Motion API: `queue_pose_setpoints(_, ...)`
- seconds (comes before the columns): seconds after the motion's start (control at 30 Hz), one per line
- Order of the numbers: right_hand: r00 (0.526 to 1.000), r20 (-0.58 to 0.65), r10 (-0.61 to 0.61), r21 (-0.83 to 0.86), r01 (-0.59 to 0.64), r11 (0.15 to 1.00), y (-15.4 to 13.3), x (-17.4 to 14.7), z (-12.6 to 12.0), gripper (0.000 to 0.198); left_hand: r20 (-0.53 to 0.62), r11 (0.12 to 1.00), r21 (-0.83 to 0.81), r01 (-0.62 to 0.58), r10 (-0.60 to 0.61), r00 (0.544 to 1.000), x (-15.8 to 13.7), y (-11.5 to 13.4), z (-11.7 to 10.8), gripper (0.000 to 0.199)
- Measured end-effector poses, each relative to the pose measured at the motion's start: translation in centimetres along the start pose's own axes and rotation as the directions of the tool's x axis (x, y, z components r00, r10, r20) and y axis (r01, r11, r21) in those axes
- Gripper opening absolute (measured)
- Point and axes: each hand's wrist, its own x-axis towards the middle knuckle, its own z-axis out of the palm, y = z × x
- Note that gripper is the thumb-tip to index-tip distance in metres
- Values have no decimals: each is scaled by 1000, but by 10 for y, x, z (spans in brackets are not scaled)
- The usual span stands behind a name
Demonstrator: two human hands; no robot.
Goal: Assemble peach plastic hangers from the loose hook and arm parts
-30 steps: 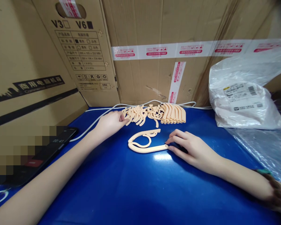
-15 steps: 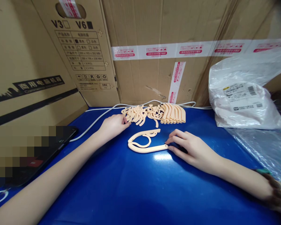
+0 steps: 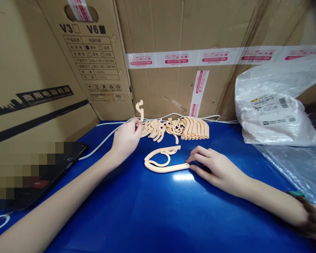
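Observation:
A small cream S-curved plastic piece [image 3: 141, 111], which looks like a hanger part, stands upright in the pinched fingers of my left hand [image 3: 127, 137]. Beside that hand lies a pile of similar curved pieces [image 3: 156, 129]. My right hand [image 3: 212, 165] pinches the right end of a cream folding hanger [image 3: 165, 168] lying on the blue table [image 3: 158, 211]. Its two arms meet at the left, with a curved hook between them. Further back, several longer curved arms [image 3: 196, 128] lie in a neat row beside some tangled small pieces [image 3: 175, 125].
Cardboard boxes [image 3: 158, 31] wall in the back and left. A white cable [image 3: 105, 142] runs along the back edge. At the right sits a white plastic bag [image 3: 274, 109] with a label; a black device [image 3: 55, 175] lies at the left.
My left hand has lifted one small curved piece up from the left side of the pile. My right hand and the folding hanger have stayed in place.

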Motion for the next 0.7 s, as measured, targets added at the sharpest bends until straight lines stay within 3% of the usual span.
queue_pose_setpoints(0.1, 1000, 8, 3, -12, -3, 1000, -1, 0, 0, 18, 11, 989, -131, -63, 65, 998, -10, 11, 0, 29)
queue_pose_setpoints(0.23, 1000, -27, 8, 2, -8, 1000, -2, 0, 0, 20, 110, 971, -188, -147, 169, 979, -27, 26, 0, 27)
queue_pose_setpoints(0.37, 994, -99, 52, 77, -44, 996, -4, -1, 0, 40, 166, 924, -294, -243, 300, 939, -40, 37, 0, 29)
queue_pose_setpoints(0.5, 984, -173, 51, 105, -33, 994, -6, -2, -1, 46, 214, 858, -327, -396, 475, 853, -49, 42, 2, 24)
queue_pose_setpoints(0.7, 991, -129, -34, 42, 40, 998, -7, -4, 2, 55, 150, 674, -223, -704, 738, 659, -56, 43, 6, 18)
